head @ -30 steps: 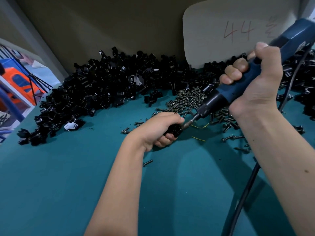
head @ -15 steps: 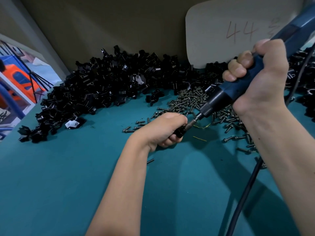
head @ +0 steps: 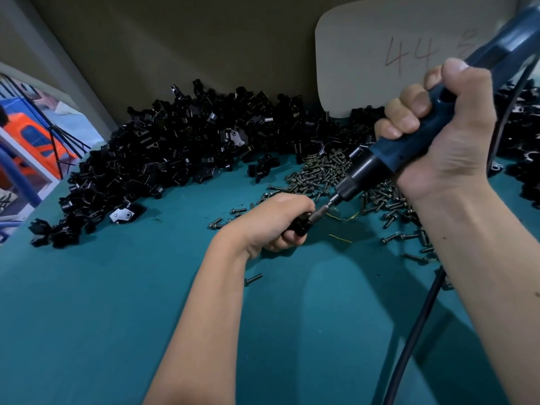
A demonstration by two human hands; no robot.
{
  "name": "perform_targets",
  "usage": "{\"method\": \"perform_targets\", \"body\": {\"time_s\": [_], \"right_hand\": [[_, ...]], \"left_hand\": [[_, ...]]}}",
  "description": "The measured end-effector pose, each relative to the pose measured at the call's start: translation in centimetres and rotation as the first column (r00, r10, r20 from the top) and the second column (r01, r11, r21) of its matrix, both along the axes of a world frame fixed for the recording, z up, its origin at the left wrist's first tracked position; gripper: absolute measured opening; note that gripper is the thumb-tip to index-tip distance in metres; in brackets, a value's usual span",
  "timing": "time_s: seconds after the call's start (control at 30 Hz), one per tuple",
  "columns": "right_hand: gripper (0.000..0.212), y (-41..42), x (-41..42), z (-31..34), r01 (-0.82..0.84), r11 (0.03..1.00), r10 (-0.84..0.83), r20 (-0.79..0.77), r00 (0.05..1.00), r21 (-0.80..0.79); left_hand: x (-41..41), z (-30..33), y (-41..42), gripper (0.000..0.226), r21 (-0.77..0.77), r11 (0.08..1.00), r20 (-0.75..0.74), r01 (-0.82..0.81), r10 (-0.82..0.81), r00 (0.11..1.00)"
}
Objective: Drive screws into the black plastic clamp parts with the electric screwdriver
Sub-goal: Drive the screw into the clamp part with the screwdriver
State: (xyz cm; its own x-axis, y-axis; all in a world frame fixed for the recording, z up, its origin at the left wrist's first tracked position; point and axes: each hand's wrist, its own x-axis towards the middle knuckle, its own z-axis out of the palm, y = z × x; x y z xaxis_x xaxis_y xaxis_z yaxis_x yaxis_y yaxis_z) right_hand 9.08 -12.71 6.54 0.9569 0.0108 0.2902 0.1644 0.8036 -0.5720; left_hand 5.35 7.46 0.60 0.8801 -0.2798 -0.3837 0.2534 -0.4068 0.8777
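Note:
My left hand (head: 274, 222) grips a black plastic clamp part (head: 301, 225) on the teal table; most of the part is hidden inside the fist. My right hand (head: 447, 135) is wrapped round the blue electric screwdriver (head: 409, 150), which slants down to the left. Its metal bit (head: 323, 210) meets the clamp part at the thumb side of my left hand. A heap of dark screws (head: 327, 173) lies just behind the two hands. A big pile of black clamp parts (head: 175, 153) runs along the back of the table.
The screwdriver's black cable (head: 415, 331) hangs down across the right side of the teal table (head: 87, 317). A beige board marked "44" (head: 380, 54) leans on the back wall. More clamp parts (head: 523, 141) lie at far right. One loose screw (head: 253, 279) lies beside my left forearm.
My right hand and the screwdriver have shifted slightly up and right in the picture. The bit stays on the clamp part, and my left hand holds it in the same place.

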Motion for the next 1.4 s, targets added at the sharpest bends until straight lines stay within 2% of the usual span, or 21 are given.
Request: {"method": "perform_targets", "body": {"time_s": [0.13,0.27,0.33,0.43,0.5,0.57,0.67,0.8,0.97,1.23,1.4], "right_hand": [[0.019,1.5,-0.6,0.8,0.232,0.968,-0.24,-0.084,0.967,-0.094],[0.02,2.3,-0.6,0.8,0.343,0.929,-0.36,-0.123,0.925,-0.142],[0.021,2.2,-0.2,0.8,0.391,0.911,-0.412,-0.222,0.884,-0.132],[0.02,2.0,0.4,0.1,0.482,0.866,-0.493,-0.395,0.775,-0.134],[0.019,1.4,0.8,-0.2,0.509,0.851,-0.502,-0.492,0.712,-0.13],[0.018,0.3,1.4,-0.5,0.49,0.868,-0.438,-0.581,0.686,-0.076],[0.021,-1.1,1.8,-1.0,0.452,0.889,-0.304,-0.638,0.707,0.078],[0.026,-1.1,1.6,-1.5,0.523,0.848,-0.352,-0.647,0.676,0.084],[0.023,-0.6,1.6,-1.4,0.507,0.855,-0.335,-0.634,0.697,0.106],[0.023,0.2,1.4,-1.3,0.484,0.873,-0.361,-0.588,0.724,0.059],[0.022,0.3,1.4,-1.4,0.472,0.881,-0.367,-0.589,0.72,0.029]], "left_hand": [[0.2,-0.1,0.5,0.018,0.066,0.997,0.065,-0.049,0.045,0.997],[0.4,-0.3,0.4,0.027,0.225,0.967,0.278,-0.117,0.051,0.959],[0.4,-0.2,0.1,0.034,0.293,0.934,0.452,-0.206,0.055,0.891],[0.3,-0.5,-0.3,0.031,0.401,0.843,0.671,-0.358,-0.004,0.741],[0.2,-0.9,-0.5,0.027,0.361,0.832,0.748,-0.421,0.011,0.663],[0.2,-1.1,-0.1,0.025,0.284,0.827,0.802,-0.484,0.071,0.593],[0.3,-1.5,1.1,0.024,0.236,0.816,0.819,-0.528,0.125,0.56],[0.3,-2.1,0.8,0.032,0.198,0.878,0.789,-0.436,0.121,0.602],[0.6,-2.5,-0.4,0.041,0.166,0.904,0.779,-0.395,0.126,0.614],[0.8,-2.9,-0.9,0.033,0.165,0.91,0.75,-0.381,0.135,0.648],[0.9,-2.9,-1.0,0.01,0.215,0.9,0.718,-0.378,0.117,0.686]]}}
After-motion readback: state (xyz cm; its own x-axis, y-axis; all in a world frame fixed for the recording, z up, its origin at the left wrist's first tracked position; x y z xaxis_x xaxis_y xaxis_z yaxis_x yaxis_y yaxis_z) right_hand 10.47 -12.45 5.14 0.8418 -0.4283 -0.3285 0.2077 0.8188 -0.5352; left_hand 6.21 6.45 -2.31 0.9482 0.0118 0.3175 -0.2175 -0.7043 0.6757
